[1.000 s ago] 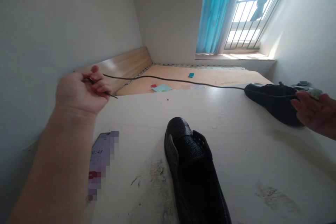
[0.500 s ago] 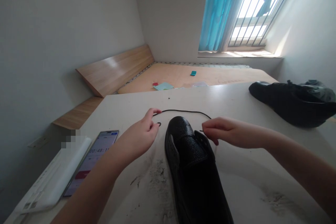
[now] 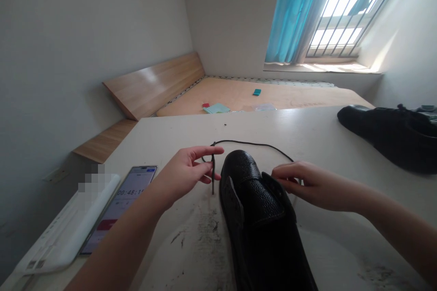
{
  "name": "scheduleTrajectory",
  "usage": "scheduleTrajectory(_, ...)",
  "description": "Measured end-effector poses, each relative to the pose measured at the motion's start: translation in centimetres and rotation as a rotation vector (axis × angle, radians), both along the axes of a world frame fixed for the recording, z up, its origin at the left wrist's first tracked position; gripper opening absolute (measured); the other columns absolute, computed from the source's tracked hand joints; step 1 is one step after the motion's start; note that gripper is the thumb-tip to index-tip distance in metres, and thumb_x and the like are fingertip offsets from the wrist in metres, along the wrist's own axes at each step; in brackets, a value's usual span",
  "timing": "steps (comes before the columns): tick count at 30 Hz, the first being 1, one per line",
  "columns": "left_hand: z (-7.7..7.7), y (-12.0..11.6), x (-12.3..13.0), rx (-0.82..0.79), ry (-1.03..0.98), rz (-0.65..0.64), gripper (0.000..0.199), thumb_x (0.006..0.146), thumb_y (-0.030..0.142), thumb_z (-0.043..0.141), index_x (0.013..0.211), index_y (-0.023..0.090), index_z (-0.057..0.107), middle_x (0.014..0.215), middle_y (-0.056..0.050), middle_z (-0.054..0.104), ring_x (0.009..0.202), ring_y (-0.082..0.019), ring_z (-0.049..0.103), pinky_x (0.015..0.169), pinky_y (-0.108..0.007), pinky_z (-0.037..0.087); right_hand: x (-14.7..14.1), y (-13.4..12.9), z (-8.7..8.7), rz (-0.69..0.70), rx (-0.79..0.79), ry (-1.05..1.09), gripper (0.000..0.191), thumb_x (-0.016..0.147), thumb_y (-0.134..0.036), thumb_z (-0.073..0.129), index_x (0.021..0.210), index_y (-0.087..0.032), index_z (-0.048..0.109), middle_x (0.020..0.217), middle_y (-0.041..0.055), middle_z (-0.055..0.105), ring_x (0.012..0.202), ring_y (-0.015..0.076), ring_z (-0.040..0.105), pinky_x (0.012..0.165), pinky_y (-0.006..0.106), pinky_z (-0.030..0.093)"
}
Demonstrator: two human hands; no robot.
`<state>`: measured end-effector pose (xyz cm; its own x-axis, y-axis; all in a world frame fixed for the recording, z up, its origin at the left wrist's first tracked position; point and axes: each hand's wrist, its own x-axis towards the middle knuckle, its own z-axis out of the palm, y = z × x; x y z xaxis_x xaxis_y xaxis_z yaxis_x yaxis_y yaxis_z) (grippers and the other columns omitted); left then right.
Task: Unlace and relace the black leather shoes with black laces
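Note:
A black leather shoe (image 3: 261,186) stands on the table with its toe pointing away from me and its two eyelet flaps spread apart. A thin black shoelace (image 3: 251,143) arcs around beyond the toe, from one hand to the other. To the left of the toe, my left hand (image 3: 186,173) holds the lace at its fingers, index finger stretched out, with a short end hanging down. My right hand (image 3: 305,182) is closed on the lace by the shoe's right flap (image 3: 275,186). Its fingertips are partly hidden behind that flap.
Another black shoe (image 3: 389,132) lies at the table's right. A phone (image 3: 128,200) showing a timer and a white power strip-like device (image 3: 73,223) lie left, beside my forearm. Dark smudges mark the white table (image 3: 177,132). Beyond it is a bed (image 3: 232,91) with small items.
My left index finger has straightened and the lace end now hangs below it. My right hand has come nearer the right flap, its fingertips now behind it. The whole view has shifted slightly.

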<state>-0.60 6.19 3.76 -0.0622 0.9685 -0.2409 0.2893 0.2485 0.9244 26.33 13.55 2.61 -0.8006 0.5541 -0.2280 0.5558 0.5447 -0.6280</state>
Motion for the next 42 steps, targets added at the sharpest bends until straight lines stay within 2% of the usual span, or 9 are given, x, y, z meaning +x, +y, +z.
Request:
scheduleTrajectory(4, -0.4, 0.0, -0.6, 0.031, 0.213, -0.027, 0.036, 0.083, 0.049, 0.066, 0.099, 0.018, 0.074, 0.063, -0.001, 0.066, 0.065, -0.019, 0.064, 0.058, -0.028, 0.043, 0.2, -0.1, 0.1, 0.003, 0.045, 0.005, 0.038, 0.1, -0.045, 0.038, 0.073, -0.02, 0.048, 0.07, 0.0004, 0.05, 0.064, 0.0141, 0.042, 0.061, 0.028, 0.034)
scheduleTrajectory(10, -1.2, 0.1, -0.5, 0.281, 0.578, -0.125, 0.041, 0.093, 0.049, 0.043, 0.078, 0.018, 0.065, 0.096, -0.009, 0.063, 0.092, -0.025, 0.06, 0.087, -0.042, 0.048, 0.0, -0.5, -0.2, 0.001, 0.103, 0.013, 0.04, 0.1, -0.044, 0.037, 0.07, -0.02, 0.045, 0.065, -0.0011, 0.046, 0.061, 0.0131, 0.04, 0.059, 0.027, 0.033)
scheduleTrajectory(14, -1.1, 0.1, -0.3, 0.496, 0.823, 0.034, 0.042, 0.094, 0.045, 0.042, 0.07, 0.019, 0.065, 0.115, -0.011, 0.06, 0.116, -0.029, 0.052, 0.115, -0.058, 0.017, -0.2, -0.5, -0.8, -0.089, 0.079, 0.044, 0.033, 0.098, -0.044, 0.039, 0.087, -0.021, 0.059, 0.073, 0.0012, 0.057, 0.067, 0.0152, 0.048, 0.062, 0.028, 0.036)
scheduleTrajectory(18, -0.9, 0.1, -0.6, 0.251, 0.442, -0.068, 0.05, 0.094, 0.056, 0.04, 0.063, 0.019, 0.056, 0.064, -0.001, 0.058, 0.067, -0.018, 0.054, 0.092, -0.046, 0.043, -0.1, -0.9, -1.1, -0.176, -0.051, 0.178, 0.033, 0.099, -0.044, 0.042, 0.126, -0.027, 0.05, 0.072, -0.0021, 0.055, 0.066, 0.015, 0.05, 0.064, 0.028, 0.039)
scheduleTrajectory(22, -0.7, -0.2, -0.5, 0.04, -0.169, -0.185, 0.036, 0.094, 0.048, 0.047, 0.075, 0.019, 0.053, 0.052, 0.006, 0.043, 0.054, -0.012, 0.045, 0.068, -0.028, 0.047, -0.3, -1.9, -0.9, -0.208, -0.129, 0.22, 0.039, 0.101, -0.055, 0.033, 0.124, -0.029, 0.051, 0.08, 0.0002, 0.056, 0.074, 0.0167, 0.052, 0.069, 0.029, 0.042)
scheduleTrajectory(28, -0.3, -0.5, 0.0, -0.171, -0.512, -0.246, 0.037, 0.099, 0.045, 0.035, 0.073, 0.019, 0.045, 0.052, 0.011, 0.02, 0.047, -0.008, 0.007, 0.039, -0.016, 0.014, -0.6, -3.0, 0.1, -0.319, -0.199, 0.241, 0.045, 0.095, -0.062, 0.039, 0.119, -0.03, 0.058, 0.113, 0.0046, 0.064, 0.108, 0.0265, 0.056, 0.092, 0.038, 0.044)
scheduleTrajectory(31, -0.3, -0.6, 0.0, -0.13, -0.442, -0.299, 0.044, 0.096, 0.054, 0.041, 0.073, 0.018, 0.05, 0.052, 0.011, 0.02, 0.048, -0.008, 0.009, 0.041, -0.017, 0.015, -0.7, -2.7, 0.6, -0.31, -0.212, 0.209, 0.04, 0.094, -0.05, 0.041, 0.122, -0.029, 0.059, 0.121, 0.0047, 0.064, 0.111, 0.0275, 0.057, 0.094, 0.039, 0.046)
scheduleTrajectory(36, -0.3, -1.0, 0.0, -0.096, -0.141, -0.332, 0.025, 0.095, 0.037, 0.044, 0.085, 0.019, 0.058, 0.061, 0.006, 0.036, 0.053, -0.01, 0.029, 0.049, -0.021, 0.028, -1.1, -2.4, 1.8, -0.316, -0.116, -0.002, 0.036, 0.09, -0.036, 0.04, 0.118, -0.028, 0.061, 0.103, 0.0049, 0.069, 0.094, 0.0256, 0.063, 0.078, 0.036, 0.049)
scheduleTrajectory(42, 0.4, -1.5, -0.4, 0.021, 0.36, -0.422, 0.023, 0.089, 0.026, 0.036, 0.067, 0.021, 0.041, 0.069, 0.002, 0.044, 0.065, -0.015, 0.038, 0.058, -0.029, 0.03, -1.9, -1.9, 2.8, -0.219, 0.068, -0.223, 0.022, 0.089, -0.035, 0.048, 0.105, -0.029, 0.062, 0.085, 0.0013, 0.066, 0.074, 0.0191, 0.059, 0.064, 0.03, 0.042)
